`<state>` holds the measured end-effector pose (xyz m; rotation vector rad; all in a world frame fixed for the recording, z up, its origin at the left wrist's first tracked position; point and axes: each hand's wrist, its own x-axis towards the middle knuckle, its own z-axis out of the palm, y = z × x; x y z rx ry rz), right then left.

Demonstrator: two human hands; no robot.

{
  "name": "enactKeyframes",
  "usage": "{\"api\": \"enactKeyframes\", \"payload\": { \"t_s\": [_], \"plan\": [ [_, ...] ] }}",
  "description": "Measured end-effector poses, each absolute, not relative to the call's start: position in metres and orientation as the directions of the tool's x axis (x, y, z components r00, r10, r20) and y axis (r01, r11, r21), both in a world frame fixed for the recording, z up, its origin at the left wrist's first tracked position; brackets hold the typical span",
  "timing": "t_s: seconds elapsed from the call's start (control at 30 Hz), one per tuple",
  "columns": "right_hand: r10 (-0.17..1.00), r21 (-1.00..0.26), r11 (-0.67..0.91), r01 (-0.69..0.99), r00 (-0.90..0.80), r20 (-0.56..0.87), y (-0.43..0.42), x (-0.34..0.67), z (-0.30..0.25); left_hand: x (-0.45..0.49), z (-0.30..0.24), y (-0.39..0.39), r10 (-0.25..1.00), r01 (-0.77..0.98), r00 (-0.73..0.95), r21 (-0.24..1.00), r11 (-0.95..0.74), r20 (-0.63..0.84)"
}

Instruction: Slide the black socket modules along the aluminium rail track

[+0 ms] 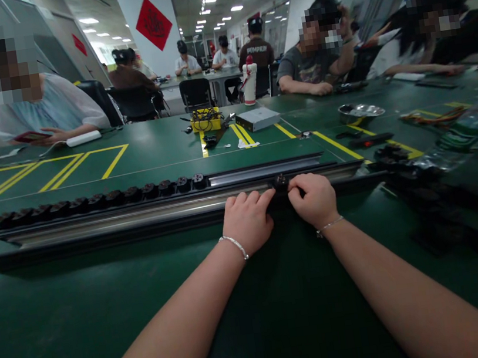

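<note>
A long black track (137, 214) with a shiny metal channel lies across the table in front of me. A small round black socket module (281, 182) sits at the track, right of its middle. My left hand (248, 220) is closed over the track's near edge, its index finger reaching to the module's left side. From the right, my right hand (315, 197) pinches at the module with curled thumb and index finger. Behind, a second track (264, 170) carries a row of similar black modules (115, 197) along its left part. My fingers partly hide the module's sides.
Blurred black parts (447, 203) lie in a pile at the right, near a plastic bottle (464, 132). Farther back are a metal bowl (361, 113), a grey box (257, 119), a yellow basket of cables (206, 119) and a white bottle (250, 82). Other people sit around.
</note>
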<state>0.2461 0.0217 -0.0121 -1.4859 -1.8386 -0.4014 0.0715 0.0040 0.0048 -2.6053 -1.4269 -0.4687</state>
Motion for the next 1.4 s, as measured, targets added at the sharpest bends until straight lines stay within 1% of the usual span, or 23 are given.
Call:
{"api": "enactKeyframes", "payload": {
  "t_s": [0.13,0.27,0.33,0.5,0.67,1.4],
  "plan": [
    [0.693,-0.187,0.303,0.934,-0.081,0.716,0.02,0.248,-0.014,0.078,0.005,0.003,0.824,0.867,0.46,0.03,-0.497,0.332],
    [0.701,-0.13,0.406,0.904,-0.217,0.68,0.014,0.255,-0.014,0.089,0.005,0.002,0.85,0.9,0.397,0.032,-0.434,0.347],
    [0.715,-0.124,0.418,0.9,-0.242,0.656,0.011,0.257,-0.014,0.094,0.004,0.001,0.841,0.897,0.398,0.035,-0.44,0.367],
    [0.771,-0.172,0.388,0.906,-0.217,0.598,0.01,0.257,-0.011,0.098,0.002,-0.002,0.804,0.867,0.429,0.063,-0.495,0.413],
    [0.773,-0.19,0.392,0.9,-0.211,0.598,0.011,0.257,-0.009,0.095,-0.001,0.0,0.778,0.845,0.429,0.099,-0.525,0.458],
    [0.756,-0.202,0.367,0.908,-0.165,0.634,0.013,0.259,-0.009,0.095,0.0,0.003,0.795,0.846,0.431,0.116,-0.521,0.426]
  ]
}}
